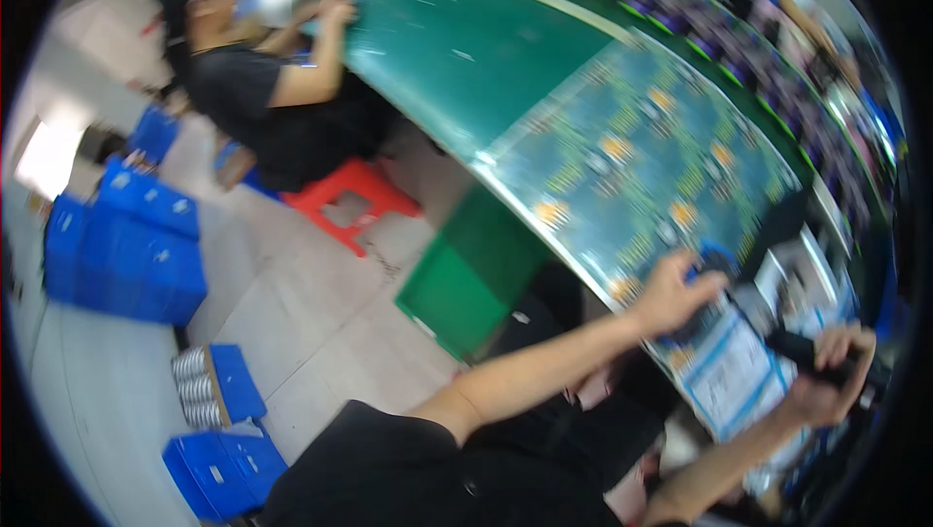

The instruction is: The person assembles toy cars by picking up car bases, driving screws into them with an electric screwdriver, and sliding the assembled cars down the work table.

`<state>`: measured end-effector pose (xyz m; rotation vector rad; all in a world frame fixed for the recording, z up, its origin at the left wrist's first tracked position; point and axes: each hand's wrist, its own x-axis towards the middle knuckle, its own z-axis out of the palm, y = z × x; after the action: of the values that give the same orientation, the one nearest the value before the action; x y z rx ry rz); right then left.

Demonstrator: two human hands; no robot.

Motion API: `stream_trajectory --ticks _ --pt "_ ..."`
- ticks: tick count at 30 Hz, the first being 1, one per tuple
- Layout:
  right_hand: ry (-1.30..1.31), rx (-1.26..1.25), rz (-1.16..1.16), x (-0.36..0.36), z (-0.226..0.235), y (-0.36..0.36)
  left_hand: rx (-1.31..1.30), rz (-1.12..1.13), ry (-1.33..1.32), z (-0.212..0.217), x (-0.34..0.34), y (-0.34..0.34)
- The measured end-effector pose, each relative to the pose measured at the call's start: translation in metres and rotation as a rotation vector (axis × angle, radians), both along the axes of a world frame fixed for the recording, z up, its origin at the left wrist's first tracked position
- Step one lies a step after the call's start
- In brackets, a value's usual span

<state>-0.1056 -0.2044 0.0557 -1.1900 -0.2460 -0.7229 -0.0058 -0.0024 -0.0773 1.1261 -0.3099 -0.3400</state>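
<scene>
My left hand point(673, 296) reaches over the near edge of the workbench with its fingers curled around a dark object with blue on it point(714, 263), too blurred to name. To its right, my right hand point(831, 379) is closed around a long black handheld tool point(795, 346). The tool's front end points toward the left hand, where a greyish part point(750, 304) shows. Below both hands lies a white sheet with blue stripes point(731, 372) on the bench.
A patterned mat point(622, 153) covers the bench beside a plain green surface point(457, 41). A white box point(799, 272) stands past my hands. Purple-black parts point(671, 17) line the far side. Another person point(262, 80) sits near a red stool point(352, 199); blue bins point(126, 245) stand left.
</scene>
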Motion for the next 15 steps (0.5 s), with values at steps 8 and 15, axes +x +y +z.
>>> stream_trajectory --ticks 8,15 --pt "-0.265 -0.081 0.017 0.044 0.008 0.092 -0.089 -0.107 0.135 0.016 -0.001 0.018" --pt "-0.253 -0.115 0.028 0.041 0.0 0.09 -0.089 -0.117 0.102 0.014 -0.006 0.012"
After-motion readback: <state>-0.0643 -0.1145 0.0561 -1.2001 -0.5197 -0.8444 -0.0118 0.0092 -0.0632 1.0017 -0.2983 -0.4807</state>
